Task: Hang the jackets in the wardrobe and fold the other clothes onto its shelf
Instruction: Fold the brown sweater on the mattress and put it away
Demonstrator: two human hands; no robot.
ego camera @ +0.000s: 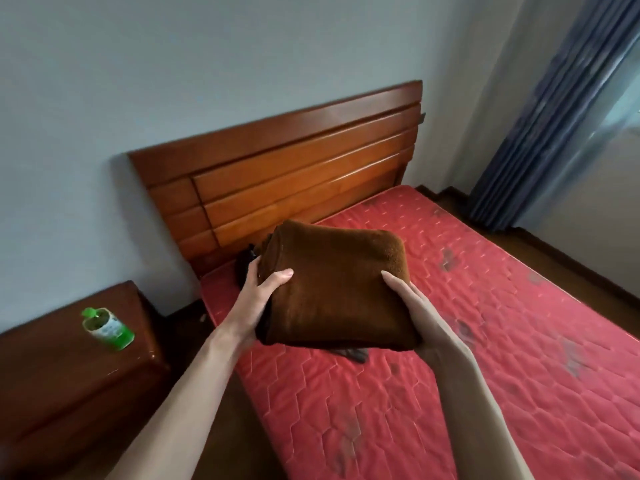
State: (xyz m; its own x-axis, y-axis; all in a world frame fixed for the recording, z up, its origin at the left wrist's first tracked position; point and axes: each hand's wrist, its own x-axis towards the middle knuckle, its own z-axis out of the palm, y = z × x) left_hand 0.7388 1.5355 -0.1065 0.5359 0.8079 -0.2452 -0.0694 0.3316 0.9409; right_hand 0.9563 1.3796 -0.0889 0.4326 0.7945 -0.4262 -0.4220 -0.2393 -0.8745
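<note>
One folded brown fleece garment [332, 285], held in the air above the head end of the red mattress [485, 341]. Left hand [258, 299] grips its left edge, thumb on top, fingers wrapped underneath. Right hand [412, 313] grips the right edge the same way. Dark clothing [356, 355] lies on the mattress under the bundle, partly hidden. Wooden headboard [294, 174] behind. Nightstand [69, 358] off the mattress's left edge, green bottle [107, 329] lying on it. Blue curtain [554, 116] at the far right corner.
</note>
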